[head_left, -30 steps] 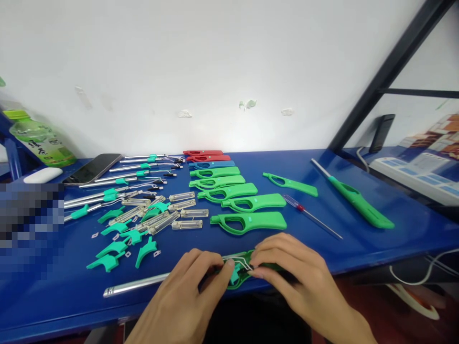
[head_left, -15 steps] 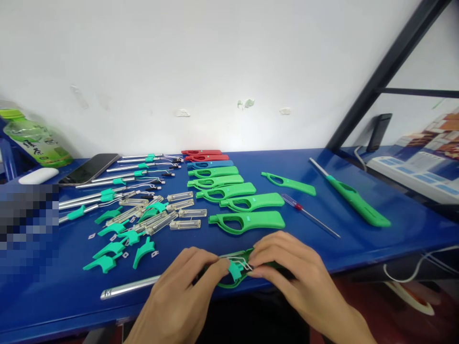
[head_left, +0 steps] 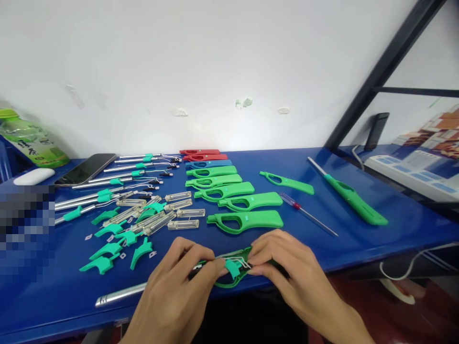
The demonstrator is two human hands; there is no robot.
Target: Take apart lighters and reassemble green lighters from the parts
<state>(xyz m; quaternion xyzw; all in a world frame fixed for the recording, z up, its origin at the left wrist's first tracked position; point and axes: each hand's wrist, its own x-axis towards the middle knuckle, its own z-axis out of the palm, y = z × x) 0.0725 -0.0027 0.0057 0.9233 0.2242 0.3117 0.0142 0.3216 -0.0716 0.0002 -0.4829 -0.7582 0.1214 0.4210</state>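
Note:
At the table's front edge lies an open green lighter shell half (head_left: 226,285), with a teal trigger (head_left: 233,268) and white wires (head_left: 242,260) inside it. My left hand (head_left: 175,286) is closed on its left end, thumb and forefinger pinching beside the trigger. A silver metal tube (head_left: 120,295) sticks out to the left from under that hand. My right hand (head_left: 294,272) is closed around the shell's right part, its fingertips together at the wire ends and a small dark piece. The fingers partly cover what they pinch.
Behind my hands lie several green shell halves (head_left: 251,220), with red (head_left: 204,157) and blue ones farther back. Clear fuel tanks (head_left: 183,224), loose teal triggers (head_left: 102,263) and tube assemblies (head_left: 103,196) lie left. A screwdriver (head_left: 297,206) and a whole green lighter (head_left: 353,200) lie right.
My left hand has shifted slightly left and its fingers have moved a little along the shell's left end. The right hand keeps its pinch. The whole view has drifted slightly.

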